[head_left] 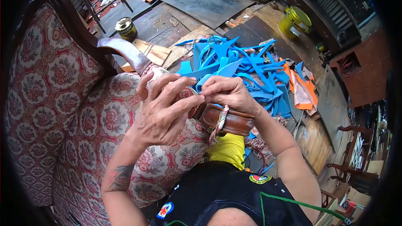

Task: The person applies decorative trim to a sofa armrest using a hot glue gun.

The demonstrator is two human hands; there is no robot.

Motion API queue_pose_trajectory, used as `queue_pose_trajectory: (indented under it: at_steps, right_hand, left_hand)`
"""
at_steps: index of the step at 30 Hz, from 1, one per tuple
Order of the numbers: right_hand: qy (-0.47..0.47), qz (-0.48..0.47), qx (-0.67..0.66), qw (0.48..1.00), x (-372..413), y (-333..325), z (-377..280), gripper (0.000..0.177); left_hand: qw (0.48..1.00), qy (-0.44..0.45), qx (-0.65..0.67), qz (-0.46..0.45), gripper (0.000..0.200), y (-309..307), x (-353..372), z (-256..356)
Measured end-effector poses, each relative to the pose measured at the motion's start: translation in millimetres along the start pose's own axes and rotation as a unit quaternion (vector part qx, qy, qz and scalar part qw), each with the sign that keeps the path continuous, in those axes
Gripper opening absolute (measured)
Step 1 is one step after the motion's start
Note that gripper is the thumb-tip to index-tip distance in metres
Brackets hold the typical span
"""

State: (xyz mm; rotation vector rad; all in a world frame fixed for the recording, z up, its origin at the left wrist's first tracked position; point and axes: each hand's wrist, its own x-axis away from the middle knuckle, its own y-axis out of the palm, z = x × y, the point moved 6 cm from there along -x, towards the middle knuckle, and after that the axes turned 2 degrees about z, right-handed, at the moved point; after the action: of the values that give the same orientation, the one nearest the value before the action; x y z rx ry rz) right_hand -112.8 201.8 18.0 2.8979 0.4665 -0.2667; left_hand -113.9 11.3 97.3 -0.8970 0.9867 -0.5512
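Note:
My left hand [165, 111] is over the front of a floral-upholstered armchair's arm, fingers spread, its index fingertip meeting my right fingertips. Closed in a pinch, my right hand [230, 96] is just above the carved wooden arm end [240, 123]. Whatever lies between its fingertips is too small and covered to make out. A braided trim cord [221, 119] hangs down across the wood from below my right hand. Between the hands, a bit of red patterned arm padding [184, 95] shows. The floral seat [113, 119] spreads out under my left hand.
Blue foam offcuts [234, 65] are heaped on the floor beyond the chair, with orange scraps [303, 90] to their right. A yellow bucket [294, 21] stands at the back right, and an uncovered can [125, 28] at the back left. The chair's tall backrest [54, 58] rises on the left.

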Motion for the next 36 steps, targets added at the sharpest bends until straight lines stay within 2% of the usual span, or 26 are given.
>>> queue_pose_trajectory:
  at_steps: [2, 3, 4, 6, 9, 17, 19, 20, 22, 23, 24, 25, 26, 27, 28, 30, 31, 33, 34, 36]
  right_hand:
    - [-0.004, -0.001, 0.009, 1.000, -1.1, 1.1, -1.6, 0.019]
    - [0.043, 0.018, -0.066, 0.997, -0.1, 2.0, 4.6, 0.018]
    - [0.039, 0.020, -0.068, 0.997, 0.5, 1.4, 4.5, 0.018]
    - [0.013, 0.001, -0.098, 0.995, 0.8, 0.8, 3.4, 0.020]
    - [-0.008, -0.007, -0.068, 0.998, 1.4, -2.5, 7.6, 0.022]
    - [0.027, 0.002, -0.083, 0.996, 0.9, -0.9, 15.1, 0.017]
    - [0.088, 0.024, -0.078, 0.993, 2.9, -2.6, 21.4, 0.015]
    - [0.088, 0.024, -0.077, 0.993, 3.6, -2.7, 18.4, 0.015]
    - [0.080, 0.090, 0.004, 0.993, 6.4, -11.2, 3.0, 0.016]
    - [0.036, 0.168, 0.089, 0.981, 13.7, -21.6, -13.8, 0.013]
    - [-0.020, 0.200, 0.054, 0.978, 26.0, -34.8, -21.4, 0.016]
    - [-0.042, 0.193, -0.049, 0.979, 42.2, -42.9, -33.6, 0.024]
    - [0.008, 0.105, -0.085, 0.991, 58.9, -46.4, -49.2, 0.030]
    - [-0.017, 0.039, 0.003, 0.999, 77.6, -49.2, -55.7, 0.032]
    - [-0.003, 0.018, 0.105, 0.994, 91.4, -46.7, -67.0, 0.035]
    - [-0.032, 0.035, 0.252, 0.967, 108.7, -28.9, -79.7, 0.038]
    - [-0.030, 0.035, 0.253, 0.966, 116.3, -18.0, -85.0, 0.038]
    - [0.209, 0.178, 0.208, 0.939, 136.9, -19.9, -69.5, 0.046]
    - [0.210, 0.180, 0.209, 0.938, 137.9, -16.2, -70.2, 0.046]
    - [0.333, 0.033, 0.378, 0.863, 136.6, -4.6, -57.8, 0.055]
  left_hand:
    - [1.000, 0.006, 0.010, -0.014, 0.046, -2.9, -4.4, -2.8]
    - [0.997, -0.015, 0.065, -0.028, 0.047, -3.6, -7.1, -6.0]
    - [0.991, -0.035, 0.119, -0.041, 0.049, -4.7, -9.9, -9.8]
    - [0.989, -0.025, 0.119, -0.083, 0.053, -8.0, -13.9, -13.3]
    - [0.983, 0.015, 0.104, -0.150, 0.064, -6.7, -18.2, -11.5]
    - [0.980, 0.012, 0.094, -0.174, 0.067, -5.0, -24.3, -14.1]
    - [0.980, 0.013, 0.101, -0.171, 0.068, -5.3, -24.6, -13.9]
    - [0.980, 0.013, 0.102, -0.171, 0.068, -5.5, -25.2, -13.2]
    - [0.978, -0.001, 0.110, -0.176, 0.069, -4.7, -25.9, -13.0]
    - [0.978, -0.003, 0.112, -0.175, 0.069, -4.5, -25.3, -13.3]
    - [0.979, 0.001, 0.112, -0.170, 0.070, -4.9, -25.1, -14.1]
    - [0.980, 0.004, 0.112, -0.165, 0.072, -5.2, -24.3, -14.8]
    - [0.980, 0.002, 0.115, -0.163, 0.072, -5.0, -23.7, -15.8]
    - [0.980, 0.008, 0.120, -0.159, 0.072, -4.9, -23.7, -15.9]
    - [0.980, 0.015, 0.124, -0.155, 0.073, -4.7, -24.3, -15.9]
    - [0.980, 0.018, 0.131, -0.146, 0.075, -3.8, -24.0, -16.4]
    - [0.980, 0.017, 0.132, -0.147, 0.075, -3.5, -24.1, -17.0]
    - [0.980, 0.006, 0.128, -0.152, 0.074, -3.3, -23.2, -15.6]
    - [0.980, 0.007, 0.130, -0.152, 0.074, -2.3, -22.4, -14.5]
    - [0.980, 0.006, 0.139, -0.142, 0.073, -3.0, -21.7, -16.5]
